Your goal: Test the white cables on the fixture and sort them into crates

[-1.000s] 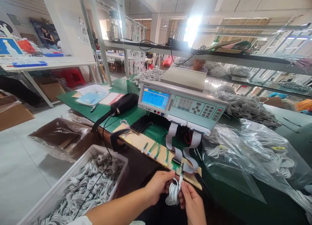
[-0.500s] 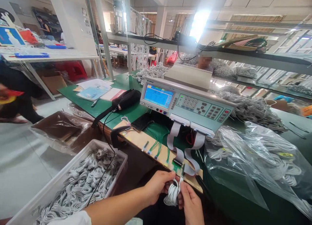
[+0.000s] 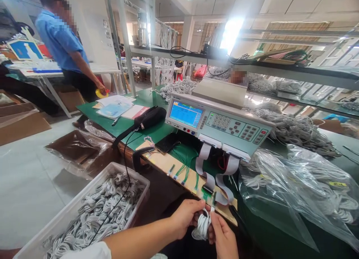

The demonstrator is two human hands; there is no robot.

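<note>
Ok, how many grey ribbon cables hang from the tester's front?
2: left ribbon cable and right ribbon cable, both running from the tester down to the wooden board.

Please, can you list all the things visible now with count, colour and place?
Bench: 1, green, centre to right
Test instrument: 1, grey-green, blue screen, on bench
Wooden board: 1, tan, bench's near edge
Ribbon cables: 2, grey, between instrument and board
Pouch: 1, black, left of instrument
Papers: several, white and blue, left of pouch
Clear bags: at least 2, transparent, far right
Loose cables: many, pale grey, behind bags
Bin: 1, whitish, lower left
Bin coils: many, grey, inside bin
Cardboard boxes: at least 2, brown, floor left
Shelves: several, grey, above instrument
Standing person: 1, blue shirt, left
Cable coil: 1, white, lower centre
Left hand: 1, bare, holding coil
Right hand: 1, bare, holding coil
</note>
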